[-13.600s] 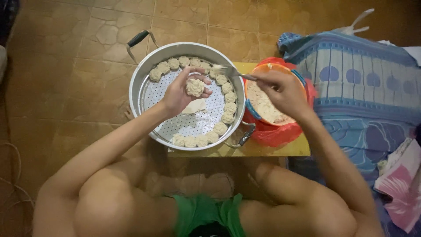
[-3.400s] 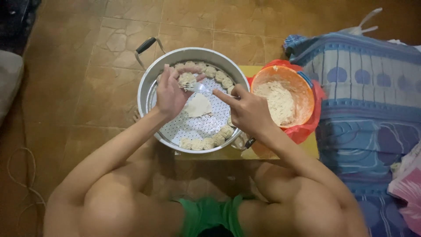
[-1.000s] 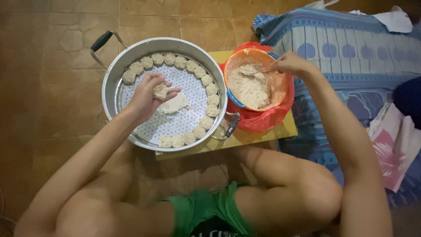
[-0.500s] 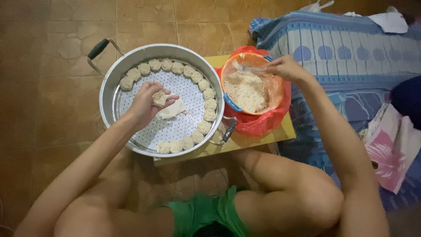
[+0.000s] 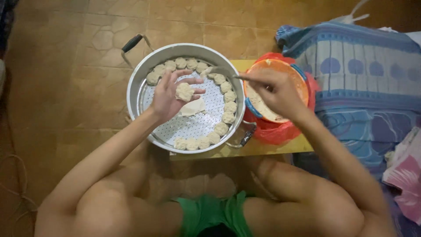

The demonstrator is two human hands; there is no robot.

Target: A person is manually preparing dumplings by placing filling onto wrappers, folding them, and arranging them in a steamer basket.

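Note:
My left hand (image 5: 169, 95) hovers over the round metal steamer tray (image 5: 141, 83), cupping a filled dumpling (image 5: 183, 91) in its palm. My right hand (image 5: 272, 91) grips a spoon (image 5: 219, 73) whose tip, loaded with filling, points toward the dumpling. Several shaped dumplings (image 5: 226, 104) line the tray's rim in a ring. A stack of flat wrappers (image 5: 194, 107) lies on the perforated tray bottom below my left hand. The orange bowl of filling (image 5: 294, 77) sits right of the tray, partly hidden by my right hand.
Tray and bowl rest on a low yellow board (image 5: 280, 148) over a brown tiled floor (image 5: 66, 66). The bowl sits in a red plastic bag (image 5: 274, 131). A blue patterned cloth (image 5: 364, 74) lies at the right, pink fabric (image 5: 405, 184) at the lower right. My bent knees frame the board.
My right hand has come out of the filling bowl and carried the spoon left toward the dumpling. My left hand has turned palm up with the dumpling. The camera view shifted right.

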